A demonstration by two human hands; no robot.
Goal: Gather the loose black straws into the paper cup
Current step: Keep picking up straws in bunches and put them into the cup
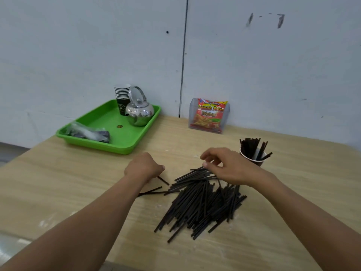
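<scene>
The straws (203, 202) lie heaped on the wooden bench (78, 182). They look light, stiff and slick, best pinched mid-length in small bunches. The left hand (144, 167) is curled round one stray. The right hand (232, 169) bends over the heap, its grip unclear. The paper cup (254, 160) stands just behind it, partly filled. A scuffed pale wall (97, 45) backs the bench.

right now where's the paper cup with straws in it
In the head view, the paper cup stands right of centre on the wooden table, just beyond the right hand and behind the pile of loose black straws.
</scene>
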